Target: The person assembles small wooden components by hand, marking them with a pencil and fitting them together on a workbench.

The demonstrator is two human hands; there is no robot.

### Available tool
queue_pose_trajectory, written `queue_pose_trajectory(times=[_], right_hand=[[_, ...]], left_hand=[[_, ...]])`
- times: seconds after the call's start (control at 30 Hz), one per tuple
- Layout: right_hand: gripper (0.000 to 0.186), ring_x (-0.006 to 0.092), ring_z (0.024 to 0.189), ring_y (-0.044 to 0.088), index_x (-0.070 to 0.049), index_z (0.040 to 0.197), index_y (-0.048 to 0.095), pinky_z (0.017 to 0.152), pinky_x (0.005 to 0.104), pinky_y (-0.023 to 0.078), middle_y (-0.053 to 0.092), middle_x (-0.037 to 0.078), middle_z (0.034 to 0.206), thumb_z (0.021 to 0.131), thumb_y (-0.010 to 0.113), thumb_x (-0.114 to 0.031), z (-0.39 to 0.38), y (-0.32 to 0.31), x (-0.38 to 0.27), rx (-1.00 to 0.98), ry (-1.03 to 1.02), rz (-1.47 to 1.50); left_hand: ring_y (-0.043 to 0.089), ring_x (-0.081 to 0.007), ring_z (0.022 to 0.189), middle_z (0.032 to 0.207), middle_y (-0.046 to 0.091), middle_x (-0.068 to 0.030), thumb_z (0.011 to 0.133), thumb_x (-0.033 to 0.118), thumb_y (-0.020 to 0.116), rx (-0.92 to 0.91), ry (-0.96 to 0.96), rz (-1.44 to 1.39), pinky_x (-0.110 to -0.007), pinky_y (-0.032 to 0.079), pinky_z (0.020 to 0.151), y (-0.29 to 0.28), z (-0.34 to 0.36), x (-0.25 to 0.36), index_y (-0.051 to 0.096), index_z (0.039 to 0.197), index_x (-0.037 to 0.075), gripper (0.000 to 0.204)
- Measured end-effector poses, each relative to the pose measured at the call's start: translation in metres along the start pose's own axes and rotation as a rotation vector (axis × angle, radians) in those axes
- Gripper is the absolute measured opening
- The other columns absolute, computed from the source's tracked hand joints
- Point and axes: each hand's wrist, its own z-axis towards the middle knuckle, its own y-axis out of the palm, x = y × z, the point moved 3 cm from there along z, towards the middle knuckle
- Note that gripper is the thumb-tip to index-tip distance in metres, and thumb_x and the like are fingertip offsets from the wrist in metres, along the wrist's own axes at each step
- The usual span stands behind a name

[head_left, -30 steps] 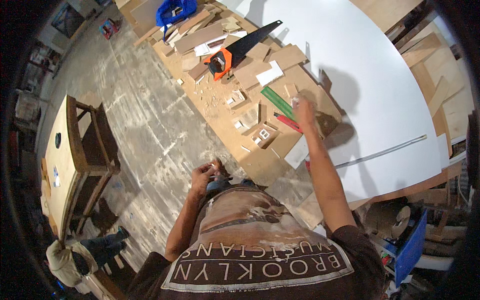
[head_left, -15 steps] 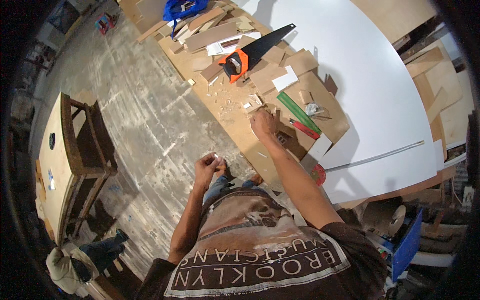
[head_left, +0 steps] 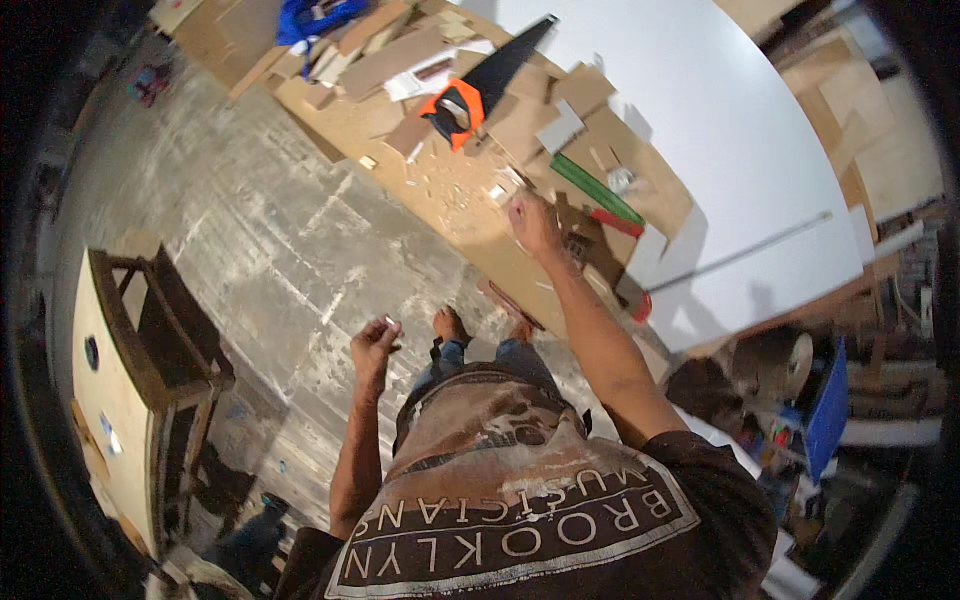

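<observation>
My left hand (head_left: 375,345) is held over the floor, left of the workbench, its fingertips pinched on a small white piece (head_left: 389,321). The kind of piece is too small to tell. Over the near edge of the workbench, my right hand (head_left: 535,222) is closed with its fingers curled down; what they grip, if anything, is hidden. Small white-topped wood offcuts (head_left: 500,191) lie just beyond its fingers. To its right are a green bar-shaped strip (head_left: 597,188) and a red tool (head_left: 617,222).
A handsaw (head_left: 458,112) with orange-black handle lies among wood scraps (head_left: 395,60) and a blue bag (head_left: 312,22). A large white sheet (head_left: 700,130) covers the right, a long thin rod (head_left: 740,256) on it. A wooden table (head_left: 120,400) and another person (head_left: 190,578) are at left.
The whole view has shifted and turned slightly. My left hand has moved left and a little lower, still pinching the white piece. My right hand stays near the offcuts, closed.
</observation>
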Motion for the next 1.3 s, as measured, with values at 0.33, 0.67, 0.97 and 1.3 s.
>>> queue_pose_trajectory(times=[0.33, 0.67, 0.97, 1.3], right_hand=[[0.009, 0.0187, 0.061, 0.059, 0.000, 0.085, 0.062, 0.061, 0.0345, 0.048, 0.058, 0.011, 0.065, 0.082, 0.069, -0.006, -0.177, -0.084, 0.059, 0.090, 0.370, 0.278], [0.013, 0.0345, 0.091, 0.067, -0.001, 0.093, 0.072, 0.082, 0.0413, 0.053, 0.069, 0.018, 0.094, 0.082, 0.067, -0.004, -0.225, -0.054, 0.072, -0.006, 0.177, 0.234], [0.009, 0.0310, 0.084, 0.070, 0.001, 0.093, 0.066, 0.077, 0.0387, 0.054, 0.069, 0.019, 0.090, 0.085, 0.065, -0.003, -0.220, -0.065, 0.084, 0.004, 0.183, 0.359], [0.019, 0.0372, 0.083, 0.068, 0.001, 0.102, 0.065, 0.076, 0.0422, 0.053, 0.069, 0.023, 0.089, 0.088, 0.059, -0.011, -0.036, -0.088, 0.121, 0.101, -0.031, 0.184]], left_hand=[[0.069, -0.0153, 0.089, 0.100, 0.071, -0.0062, 0.087, 0.022, 0.079, -0.081, 0.088, 0.041, -0.029, 0.053, 0.072, 0.047, 0.022, 0.027, 0.067, 0.112, 0.003, 0.034], [0.069, -0.0154, 0.088, 0.098, 0.072, -0.0054, 0.089, 0.016, 0.076, -0.140, 0.040, 0.131, -0.030, 0.054, 0.073, 0.110, -0.043, -0.027, 0.066, 0.116, 0.004, 0.032], [0.070, -0.0200, 0.088, 0.102, 0.071, -0.0145, 0.086, 0.016, 0.078, -0.020, 0.053, 0.082, -0.031, 0.057, 0.070, 0.120, -0.079, -0.038, 0.060, 0.124, -0.009, 0.049], [0.068, -0.0236, 0.102, 0.115, 0.068, -0.0144, 0.095, 0.018, 0.067, -0.084, -0.056, -0.225, -0.035, 0.054, 0.086, 0.157, -0.041, -0.020, 0.055, 0.130, -0.008, 0.045]])
